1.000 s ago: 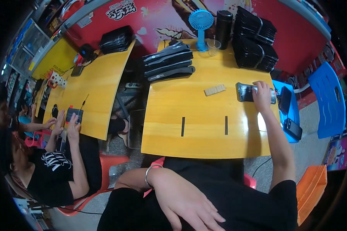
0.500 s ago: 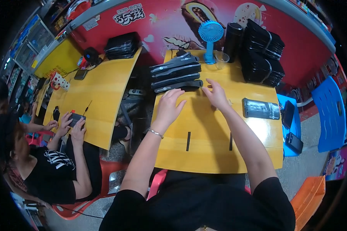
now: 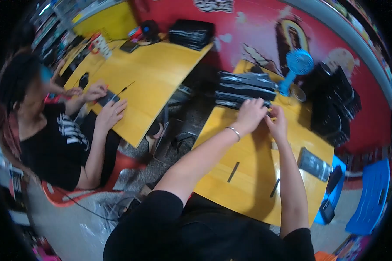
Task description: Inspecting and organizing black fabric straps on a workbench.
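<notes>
Several long black plastic packets [image 3: 244, 87] lie in a row at the far left of my yellow table [image 3: 222, 143]. At the right end of the nearest packet, my left hand [image 3: 251, 116] curls its fingers over the near edge. Close beside it, my right hand [image 3: 278, 125] pinches the same end between thumb and fingers. Motion blur and my own fingers hide part of that packet. On the right side of the table lies a single dark, shiny packet [image 3: 313, 164], apart from both hands.
A blue fan [image 3: 299, 62], a clear cup [image 3: 297, 94] and stacked black packets [image 3: 333, 108] stand at the back. Two dark strips [image 3: 233, 172] mark the tabletop. At left, a co-worker [image 3: 52, 126] handles a dark item at another table [image 3: 161, 74]. A blue chair [image 3: 370, 195] stands right.
The view has swung left, so the table sits further right and tilted. My hands, apart and open before, have come together at the nearest packet's right end and closed on it.
</notes>
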{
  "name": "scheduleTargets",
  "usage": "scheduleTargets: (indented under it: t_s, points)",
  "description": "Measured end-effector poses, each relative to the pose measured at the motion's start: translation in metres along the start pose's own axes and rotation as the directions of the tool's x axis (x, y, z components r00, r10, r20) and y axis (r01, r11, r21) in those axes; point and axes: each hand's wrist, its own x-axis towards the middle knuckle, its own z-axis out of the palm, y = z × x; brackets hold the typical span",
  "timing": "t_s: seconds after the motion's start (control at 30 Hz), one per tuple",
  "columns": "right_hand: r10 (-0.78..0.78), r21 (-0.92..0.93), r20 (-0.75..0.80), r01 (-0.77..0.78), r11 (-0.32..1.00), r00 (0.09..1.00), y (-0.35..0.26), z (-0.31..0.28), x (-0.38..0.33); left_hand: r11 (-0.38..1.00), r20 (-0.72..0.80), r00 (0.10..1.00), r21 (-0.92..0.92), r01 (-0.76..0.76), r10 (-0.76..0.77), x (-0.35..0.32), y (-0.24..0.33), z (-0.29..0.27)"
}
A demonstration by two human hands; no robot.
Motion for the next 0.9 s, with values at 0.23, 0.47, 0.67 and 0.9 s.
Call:
scheduleTargets:
  t_s: [0.23,0.47,0.67,0.9]
  points:
    - [-0.402,-0.526,0.169,0.428,0.735,0.9,-0.041,-0.021,0.011,0.999,-0.065,0.997,0.026,-0.029,0.031,-0.011,-0.013,0.001]
    - [-0.346,-0.561,0.385,0.515,0.648,0.855,-0.045,-0.026,0.031,0.997,0.0,0.998,-0.036,-0.069,0.069,-0.012,-0.015,0.005]
    - [-0.292,-0.573,0.445,0.519,0.634,0.847,-0.035,-0.017,0.032,0.987,-0.029,0.992,-0.099,-0.128,0.126,-0.012,-0.02,-0.003]
    - [-0.318,-0.62,0.482,0.575,0.534,0.816,-0.04,-0.014,0.026,0.983,-0.068,0.989,-0.116,-0.14,0.133,-0.016,-0.026,-0.008]
